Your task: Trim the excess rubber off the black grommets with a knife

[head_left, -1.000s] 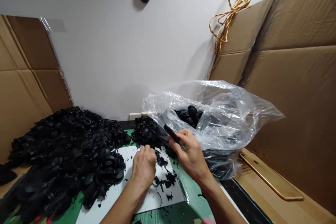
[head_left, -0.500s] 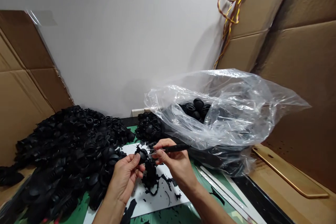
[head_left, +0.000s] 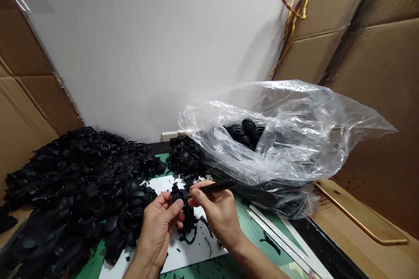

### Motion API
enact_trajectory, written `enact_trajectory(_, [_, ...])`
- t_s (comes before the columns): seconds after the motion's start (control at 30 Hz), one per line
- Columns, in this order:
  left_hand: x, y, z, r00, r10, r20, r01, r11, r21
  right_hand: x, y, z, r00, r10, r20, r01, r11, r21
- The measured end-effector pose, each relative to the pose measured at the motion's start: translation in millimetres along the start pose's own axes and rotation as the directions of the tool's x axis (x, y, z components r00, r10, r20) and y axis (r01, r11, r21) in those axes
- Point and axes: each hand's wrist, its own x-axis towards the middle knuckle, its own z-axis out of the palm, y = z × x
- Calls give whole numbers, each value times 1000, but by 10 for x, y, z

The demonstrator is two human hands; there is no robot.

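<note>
My left grip pinches a black part over a littered white sheet while my right grip pinches a pen-like tool, its tip close by, apparently mid-trim; the next stroke calls for steadiness. Beyond, a clear plastic bag holds black pieces.

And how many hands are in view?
2: the left hand at lower centre, holding a black part, and the right hand just beside it, holding a pen-like tool.
</note>
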Motion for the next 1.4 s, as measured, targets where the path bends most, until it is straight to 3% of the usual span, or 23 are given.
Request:
enact_trajectory(0.1, [-39, -2, 23, 1000, 4, -11, -3, 998, 64, -10, 25, -50, 974, -219, 65, 228, 950, -213])
enact_trajectory(0.17, [-81, 15, 25, 1000, -6, 24, 3, 995, 97, 21, 56, -127, 919, -372, 129, 392, 835, -385])
enact_trajectory(0.27, [-129, 55, -3, 999, -16, 51, 12, 996, 87, 116, 109, -258, 885, -453, 106, 431, 714, -552])
enact_trajectory(0.33, [-124, 73, -32, 999, -47, 2, 47, 998, 45, 181, 142, -307, 912, -411, 14, 352, 762, -543])
enact_trajectory(0.4, [-92, 76, -60, 995, -80, -66, 80, 997, -5, 228, 170, -315, 962, -267, -47, 223, 878, -422])
enact_trajectory(0.5, [-36, 65, -86, 988, -80, -133, 71, 995, -67, 262, 193, -298, 998, -37, -50, 29, 987, -156])
enact_trajectory(0.57, [-19, 58, -94, 986, -86, -142, 71, 992, -108, 261, 191, -296, 999, 18, -34, -19, 999, -31])
enact_trajectory(0.67, [-28, 56, -98, 984, -113, -140, 87, 980, -179, 218, 153, -293, 999, -12, 32, 12, 1000, 1])
enact_trajectory(0.83, [-69, 48, -76, 986, -154, -65, 132, 957, -258, 53, 95, -119, 974, -124, 189, 167, 959, -228])
enact_trajectory(0.93, [-91, 10, -38, 988, -152, -29, 138, 952, -273, -40, 145, 43, 954, -183, 236, 248, 927, -280])
enact_trajectory(1.03, [-100, -48, -21, 989, -147, 23, 148, 970, -194, -65, 222, 107, 963, -176, 206, 237, 914, -328])
enact_trajectory(1.1, [-95, -78, -41, 990, -133, 39, 135, 989, -55, -37, 246, 73, 971, -161, 175, 216, 905, -366])
enact_trajectory(1.17, [-85, -90, -81, 998, -27, -50, 33, 992, 120, 11, 239, 6, 973, -137, 185, 200, 901, -386])
enact_trajectory(1.2, [-81, -90, -105, 991, 79, -112, -54, 976, 212, 34, 228, -27, 972, -118, 204, 191, 902, -387])
enact_trajectory(1.27, [-76, -84, -149, 926, 350, -142, -270, 876, 401, 67, 204, -75, 964, -69, 257, 164, 915, -369])
enact_trajectory(1.33, [-76, -77, -178, 846, 532, -10, -445, 717, 536, 71, 190, -90, 954, -22, 300, 119, 944, -307])
enact_trajectory(1.4, [-75, -75, -189, 817, 552, 165, -532, 614, 583, 53, 191, -81, 950, 11, 312, 64, 971, -230])
